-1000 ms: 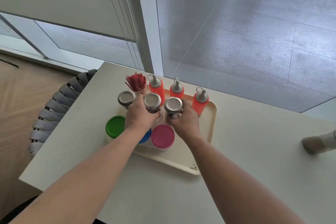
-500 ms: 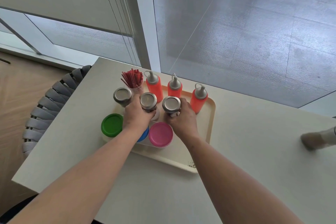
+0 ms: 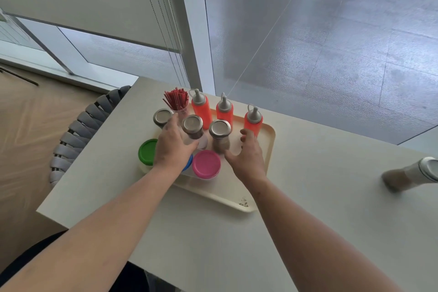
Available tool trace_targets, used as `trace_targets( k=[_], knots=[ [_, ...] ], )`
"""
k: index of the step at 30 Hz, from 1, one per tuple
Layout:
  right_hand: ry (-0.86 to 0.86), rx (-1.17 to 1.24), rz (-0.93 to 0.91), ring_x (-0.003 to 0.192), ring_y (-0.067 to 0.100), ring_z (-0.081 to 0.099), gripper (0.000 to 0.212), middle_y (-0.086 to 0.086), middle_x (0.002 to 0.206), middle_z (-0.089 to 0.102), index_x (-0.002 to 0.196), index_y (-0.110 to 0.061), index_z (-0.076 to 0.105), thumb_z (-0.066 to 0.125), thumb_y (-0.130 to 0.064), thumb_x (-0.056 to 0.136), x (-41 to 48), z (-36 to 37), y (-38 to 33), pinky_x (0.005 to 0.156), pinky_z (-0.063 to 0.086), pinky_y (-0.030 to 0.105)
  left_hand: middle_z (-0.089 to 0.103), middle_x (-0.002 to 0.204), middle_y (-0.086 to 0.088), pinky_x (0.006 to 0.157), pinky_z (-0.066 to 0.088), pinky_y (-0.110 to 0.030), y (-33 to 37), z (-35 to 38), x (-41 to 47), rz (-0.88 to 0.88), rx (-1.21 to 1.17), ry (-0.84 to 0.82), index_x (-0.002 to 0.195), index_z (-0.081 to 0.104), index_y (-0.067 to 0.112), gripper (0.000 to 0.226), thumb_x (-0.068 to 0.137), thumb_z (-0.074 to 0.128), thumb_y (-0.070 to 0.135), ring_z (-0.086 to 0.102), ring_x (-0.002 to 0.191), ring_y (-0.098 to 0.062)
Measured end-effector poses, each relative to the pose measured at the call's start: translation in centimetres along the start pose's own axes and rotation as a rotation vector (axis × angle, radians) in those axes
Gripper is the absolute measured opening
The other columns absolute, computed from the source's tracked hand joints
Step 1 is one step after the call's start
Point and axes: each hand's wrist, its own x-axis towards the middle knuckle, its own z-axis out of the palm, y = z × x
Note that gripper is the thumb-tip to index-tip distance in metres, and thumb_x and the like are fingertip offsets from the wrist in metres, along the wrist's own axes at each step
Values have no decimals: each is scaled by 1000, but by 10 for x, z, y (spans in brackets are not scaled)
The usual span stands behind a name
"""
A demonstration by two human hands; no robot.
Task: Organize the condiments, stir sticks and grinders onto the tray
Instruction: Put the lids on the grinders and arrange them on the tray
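Tray (image 3: pixel 237 187): cream, dark specks at its near right corner. Squeeze bottles (image 3: pixel 201 111) (image 3: pixel 224 114) (image 3: pixel 253 123): orange-red, grey caps. Stir sticks (image 3: pixel 176 99): red. Left grinder (image 3: pixel 163 116), middle grinder (image 3: pixel 192 124), right grinder (image 3: pixel 219 129): silver caps. Lids at the tray's near edge: green lid (image 3: pixel 147 152), blue lid (image 3: pixel 188 165), pink lid (image 3: pixel 206 164). Tabletop (image 3: pixel 308 197): plain off-white. Stray grinder (image 3: pixel 412 173) at the tabletop's right edge: brown contents. Chair (image 3: pixel 78 130): grey woven bands.
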Motion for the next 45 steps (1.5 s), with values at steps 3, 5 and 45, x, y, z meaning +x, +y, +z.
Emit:
trace_targets(
  k=[3, 5, 45],
  knots=[
    [26, 3, -25, 119, 16, 53, 70, -1, 130, 55, 140, -19, 44, 79, -26, 80, -12, -18, 5, 97, 39, 23, 57, 134, -19, 103, 49, -42, 13, -5, -17, 70, 39, 56, 147, 42, 4, 94, 72, 90, 32, 55, 124, -34],
    [33, 20, -33, 114, 15, 54, 68, -2, 127, 55, 138, -20, 44, 80, -24, 80, -20, -32, 11, 95, 43, 25, 57, 135, -20, 106, 46, -43, 24, -2, -27, 104, 47, 84, 147, 43, 2, 94, 71, 91, 30, 53, 126, -35],
    [307, 42, 242, 127, 13, 46, 91, -3, 139, 40, 153, -39, 32, 83, -31, 79, -24, -380, 247, 99, 33, 21, 57, 127, 4, 95, 52, -33, 348, 318, -125, 419, -139, -712, 152, 38, 37, 92, 74, 88, 33, 61, 104, -14]
  ],
)
